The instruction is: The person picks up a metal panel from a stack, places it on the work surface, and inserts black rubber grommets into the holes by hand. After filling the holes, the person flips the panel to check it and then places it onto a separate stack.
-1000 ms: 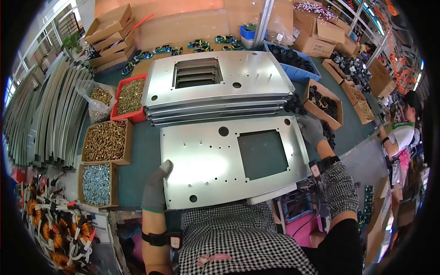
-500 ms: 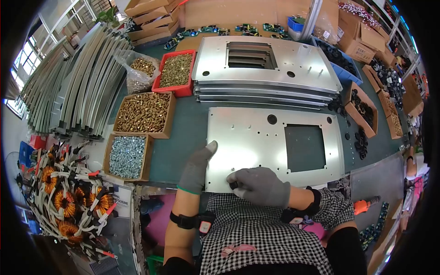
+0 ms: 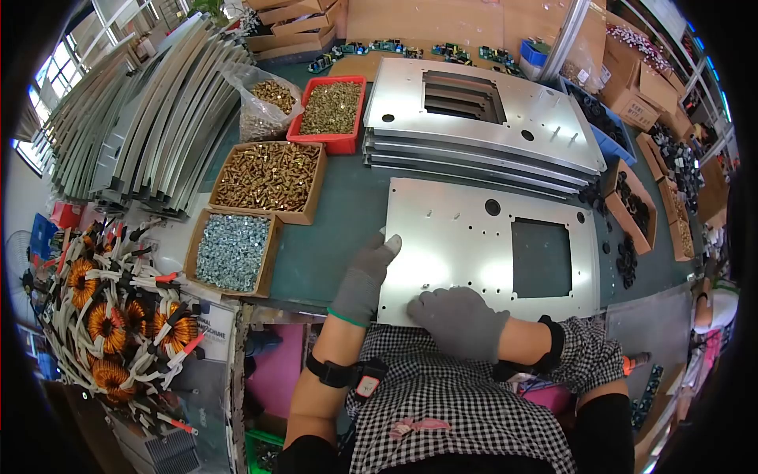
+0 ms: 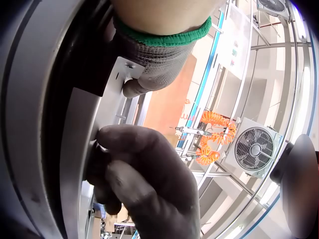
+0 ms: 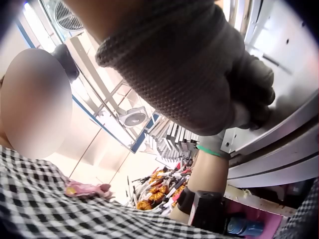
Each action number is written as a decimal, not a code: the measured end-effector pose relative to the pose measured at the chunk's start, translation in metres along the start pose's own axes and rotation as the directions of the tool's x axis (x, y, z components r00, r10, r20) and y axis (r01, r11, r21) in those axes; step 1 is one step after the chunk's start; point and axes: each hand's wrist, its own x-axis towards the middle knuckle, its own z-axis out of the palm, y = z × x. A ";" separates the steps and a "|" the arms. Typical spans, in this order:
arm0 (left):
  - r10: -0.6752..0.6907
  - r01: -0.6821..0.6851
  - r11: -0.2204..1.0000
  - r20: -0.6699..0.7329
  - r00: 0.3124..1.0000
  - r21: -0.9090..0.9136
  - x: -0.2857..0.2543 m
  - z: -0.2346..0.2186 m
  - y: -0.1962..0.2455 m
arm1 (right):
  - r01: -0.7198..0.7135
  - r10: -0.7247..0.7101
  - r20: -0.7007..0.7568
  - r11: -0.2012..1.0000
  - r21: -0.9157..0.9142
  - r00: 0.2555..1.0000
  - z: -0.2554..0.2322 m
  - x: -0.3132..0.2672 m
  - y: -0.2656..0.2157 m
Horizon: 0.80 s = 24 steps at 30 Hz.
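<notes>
A flat silver sheet-metal panel [image 3: 434, 245] with a square cutout, round holes and short studs lies at the front of the table. My left hand [image 3: 365, 272], in a grey glove with a green cuff, grips its left edge, thumb on top. My gloved right hand [image 3: 460, 320] is at the near edge, left of the cutout, fingers curled down against the metal. It pinches a small black round part, now hidden under the fingers in the head view. In the left wrist view, the right fingertips [image 4: 107, 137] meet the panel's edge.
More panels [image 3: 395, 83] are stacked behind. On the left stand a cardboard box [image 3: 319, 186] of brass fittings, a box [image 3: 272, 257] of silver nuts and a red bin [image 3: 339, 145]. Loose black parts [image 3: 626, 261] lie at right. Copper coils [image 3: 106, 325] sit front left.
My right hand came from the black parts at right to the panel's near left, bringing one small black part. My left hand kept its grip; the head view swung right.
</notes>
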 end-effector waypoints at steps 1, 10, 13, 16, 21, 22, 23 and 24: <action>-0.002 0.003 1.000 0.010 1.000 -0.028 -0.001 0.001 0.001 | -0.031 0.031 0.012 1.000 -0.001 0.999 -0.003 0.002 0.002; 0.007 -0.004 0.998 -0.055 0.998 0.055 0.010 -0.002 -0.014 | -0.019 0.020 0.069 1.000 -0.007 0.997 -0.007 0.002 0.014; 0.012 -0.013 1.000 -0.052 0.999 -0.004 -0.002 0.008 -0.002 | -0.107 0.113 0.143 0.993 -0.046 0.983 -0.020 0.012 0.008; -0.036 0.036 0.999 0.019 0.999 0.004 -0.001 0.006 0.005 | -0.111 0.132 0.176 0.986 -0.123 0.975 -0.037 0.022 0.023; 0.004 -0.003 0.989 -0.009 1.000 0.149 0.010 -0.002 -0.011 | -0.172 0.139 0.272 0.980 0.101 0.952 -0.033 0.029 0.040; -0.009 0.012 0.991 -0.023 1.000 0.137 0.008 0.001 -0.010 | -0.202 0.174 0.261 0.976 0.084 0.950 -0.028 0.028 0.036; -0.020 0.025 0.992 -0.036 0.999 0.126 0.008 0.004 -0.008 | -0.231 0.208 0.246 0.971 0.067 0.947 -0.026 0.027 0.034; -0.050 0.056 0.986 -0.042 0.998 0.160 0.009 0.005 -0.007 | -0.229 0.203 0.244 0.970 0.083 0.948 -0.026 0.024 0.034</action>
